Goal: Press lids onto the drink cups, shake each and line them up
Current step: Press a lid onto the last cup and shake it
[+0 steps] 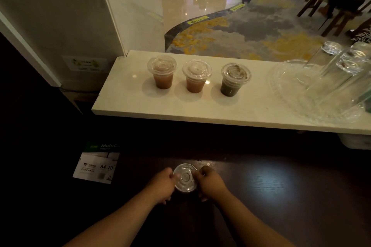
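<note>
gripping a clear lid (185, 177) from both sides: left hand (162, 184) and right hand (210, 183), fingers curled narrow on its rim, low over the dark near desk (281, 186). can't tell if a cup sits under it, too dark. far side, on the white ledge (128, 104), 3 lidded cups in a row, apart: left cup (162, 75) & middle cup (195, 78) w/ brown drink, right cup (233, 79) dark green. clear glasses (341, 70) on a tray (291, 94) far right. a4 paper pack (96, 164) near left.
</note>
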Motion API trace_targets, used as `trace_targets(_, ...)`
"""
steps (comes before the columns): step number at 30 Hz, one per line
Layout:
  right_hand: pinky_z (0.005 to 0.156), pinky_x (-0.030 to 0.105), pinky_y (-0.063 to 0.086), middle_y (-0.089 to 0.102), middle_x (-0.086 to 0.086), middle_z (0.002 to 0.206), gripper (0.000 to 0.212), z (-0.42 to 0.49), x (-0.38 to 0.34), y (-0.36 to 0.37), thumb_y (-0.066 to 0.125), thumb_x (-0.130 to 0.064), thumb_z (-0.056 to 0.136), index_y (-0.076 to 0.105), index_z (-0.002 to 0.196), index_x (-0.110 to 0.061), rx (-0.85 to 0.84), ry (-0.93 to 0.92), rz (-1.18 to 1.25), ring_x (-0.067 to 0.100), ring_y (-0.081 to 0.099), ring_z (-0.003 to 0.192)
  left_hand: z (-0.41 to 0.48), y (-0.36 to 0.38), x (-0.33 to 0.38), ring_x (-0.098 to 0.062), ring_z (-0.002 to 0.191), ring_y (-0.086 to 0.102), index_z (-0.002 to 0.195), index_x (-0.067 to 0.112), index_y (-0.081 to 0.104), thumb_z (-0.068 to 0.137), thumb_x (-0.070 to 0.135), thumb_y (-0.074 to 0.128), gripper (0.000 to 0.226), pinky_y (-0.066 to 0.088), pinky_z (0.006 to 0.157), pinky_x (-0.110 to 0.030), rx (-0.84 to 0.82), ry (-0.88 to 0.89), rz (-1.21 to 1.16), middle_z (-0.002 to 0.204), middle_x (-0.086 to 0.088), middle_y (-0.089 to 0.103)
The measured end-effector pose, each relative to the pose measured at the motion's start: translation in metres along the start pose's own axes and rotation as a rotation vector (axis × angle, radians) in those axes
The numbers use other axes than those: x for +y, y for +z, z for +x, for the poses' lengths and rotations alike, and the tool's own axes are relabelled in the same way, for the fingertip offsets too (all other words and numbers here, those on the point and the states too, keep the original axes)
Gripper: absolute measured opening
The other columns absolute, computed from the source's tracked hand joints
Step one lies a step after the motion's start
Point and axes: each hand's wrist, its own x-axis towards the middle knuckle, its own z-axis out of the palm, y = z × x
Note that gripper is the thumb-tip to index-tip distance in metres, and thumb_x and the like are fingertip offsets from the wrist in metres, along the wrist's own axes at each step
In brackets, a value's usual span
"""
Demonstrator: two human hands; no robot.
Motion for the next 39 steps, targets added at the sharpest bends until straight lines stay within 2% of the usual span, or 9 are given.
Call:
trace_targets(4, 0.036, 0.024, 0.049, 0.066, 0.002, 0.069, 0.024, 0.010, -0.012, 0.003, 0.060, -0.041, 0.101, 0.053, 0.100, -0.018, 0.026, -0.036, 0.024, 0.010, 0.055, 0.036, -0.004, -0.001, -0.001, -0.010, 0.049, 0.058, 0.108, 0.022, 0.058, 0.106, 0.047, 0.051, 0.026, 0.046, 0.042, -0.022, -0.051, -0.041, -0.014, 0.085, -0.002, 0.068)
trace_targets(15, 0.045, 0.027, 0.056, 0.071, 0.003, 0.078, 0.033, -0.011, 0.011, 0.008, 0.050, -0.052, 0.101, 0.059, 0.103, -0.021, -0.036, 0.030, -0.028, 0.014, 0.067, 0.054, 0.005, -0.012, 0.011, -0.016, 0.061, 0.062, 0.087, 0.029, 0.054, 0.098, 0.055, 0.058, 0.028, 0.051, 0.054, -0.029, 0.154, 0.007, 0.081, 0.079, 0.001, 0.069)
trace_targets(20, 0.041, 0.025, 0.050, 0.067, 0.005, 0.081, 0.029, 0.000, -0.008, 0.003, 0.059, -0.045, 0.101, 0.052, 0.099, -0.017, 0.004, 0.010, 0.016, 0.015, 0.061, 0.052, -0.012, -0.006, 0.006, -0.015, 0.077, 0.064, 0.102, 0.028, 0.056, 0.098, 0.048, 0.061, 0.022, 0.059, 0.069, -0.036, 0.162, -0.037, 0.117, 0.102, 0.000, 0.069)
trace_targets(23, 0.047, 0.027, 0.051, 0.070, 0.008, 0.074, 0.040, -0.004, -0.007, -0.001, 0.063, -0.038, 0.100, 0.066, 0.110, 0.000, -0.030, 0.089, 0.309, 0.017, 0.064, 0.052, -0.018, 0.000, 0.030, -0.024, 0.126, 0.057, 0.145, 0.030, 0.047, 0.094, 0.047, 0.062, 0.056, 0.052, 0.095, -0.035, 0.306, 0.146, 0.256, 0.155, -0.002, 0.047)
trace_targets(25, 0.048, 0.024, 0.053, 0.078, 0.008, 0.072, 0.042, -0.011, -0.004, -0.002, 0.055, -0.040, 0.103, 0.074, 0.107, -0.003, -0.080, 0.211, 0.571, 0.018, 0.072, 0.055, -0.019, 0.012, 0.049, -0.030, 0.155, 0.029, 0.162, 0.029, 0.029, 0.094, 0.056, 0.054, 0.077, 0.033, 0.122, -0.044, 0.245, 0.271, 0.435, 0.175, -0.002, 0.020)
trace_targets(30, 0.085, 0.041, 0.060, 0.075, 0.022, 0.121, 0.048, -0.018, 0.003, 0.005, 0.034, -0.041, 0.109, 0.068, 0.121, -0.008, -0.206, 0.346, 0.986, 0.034, 0.072, 0.109, -0.010, 0.039, 0.061, -0.041, 0.160, -0.009, 0.166, 0.034, -0.002, 0.097, 0.069, 0.041, 0.088, 0.006, 0.129, -0.060, 0.061, 0.204, 0.767, 0.176, -0.006, -0.020)
trace_targets(34, 0.085, 0.039, 0.059, 0.077, 0.020, 0.112, 0.045, -0.016, 0.006, 0.005, 0.036, -0.037, 0.109, 0.068, 0.119, -0.006, -0.172, 0.358, 1.017, 0.031, 0.074, 0.101, -0.002, 0.040, 0.061, -0.042, 0.159, -0.013, 0.165, 0.035, -0.007, 0.100, 0.063, 0.041, 0.086, 0.008, 0.127, -0.065, 0.015, 0.150, 0.810, 0.173, -0.006, -0.029)
trace_targets(36, 0.073, 0.034, 0.056, 0.074, 0.015, 0.093, 0.049, -0.016, 0.008, 0.004, 0.037, -0.037, 0.109, 0.068, 0.121, -0.002, -0.177, 0.356, 0.990, 0.025, 0.068, 0.080, -0.003, 0.037, 0.065, -0.042, 0.159, -0.007, 0.166, 0.034, -0.004, 0.099, 0.055, 0.050, 0.088, 0.016, 0.127, -0.061, -0.012, 0.146, 0.814, 0.174, -0.008, -0.024)
trace_targets(39, 0.069, 0.031, 0.050, 0.067, 0.011, 0.084, 0.045, -0.016, 0.009, 0.003, 0.037, -0.038, 0.108, 0.069, 0.108, -0.005, -0.181, 0.358, 0.922, 0.021, 0.061, 0.071, -0.007, 0.023, 0.070, -0.035, 0.146, 0.028, 0.160, 0.033, 0.028, 0.090, 0.039, 0.069, 0.081, 0.039, 0.118, -0.046, 0.074, 0.237, 0.654, 0.168, -0.007, 0.021)
